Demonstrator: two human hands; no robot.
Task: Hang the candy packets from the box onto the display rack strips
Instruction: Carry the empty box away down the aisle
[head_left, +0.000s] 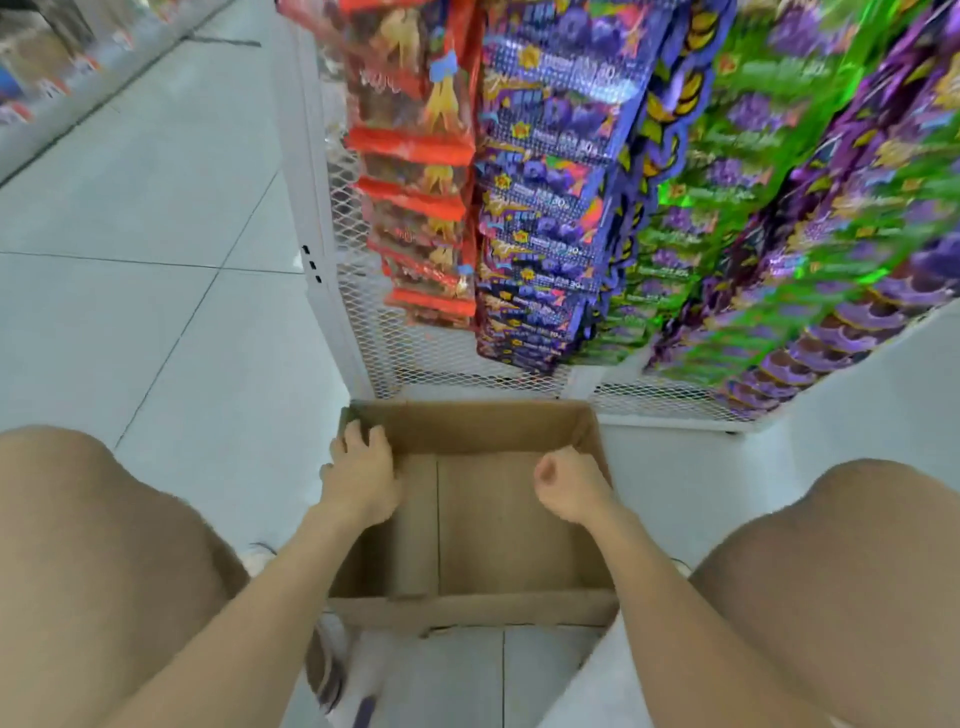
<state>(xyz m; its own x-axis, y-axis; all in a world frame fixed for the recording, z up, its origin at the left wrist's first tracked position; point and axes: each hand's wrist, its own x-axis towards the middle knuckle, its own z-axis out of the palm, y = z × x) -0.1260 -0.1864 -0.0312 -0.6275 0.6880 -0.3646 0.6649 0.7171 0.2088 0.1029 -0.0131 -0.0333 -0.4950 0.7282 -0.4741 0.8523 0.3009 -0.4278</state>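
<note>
The left hand's fingers (358, 434) curl over the box's (483, 426) left wall and hold it. The right hand (571, 486) is a closed fist over the box, holding nothing. The brown box sits open on the floor (156, 291). Candy packets (545, 208) hang in rows on the white rack (415, 353) just behind the box.

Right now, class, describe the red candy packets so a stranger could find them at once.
Start at the white mesh display rack standing behind the open cardboard box. Several columns of hanging packets cover it; take the leftmost column, the red candy packets. Their red bands and see-through fronts set them apart from the blue packets beside them and the green ones further right.
</note>
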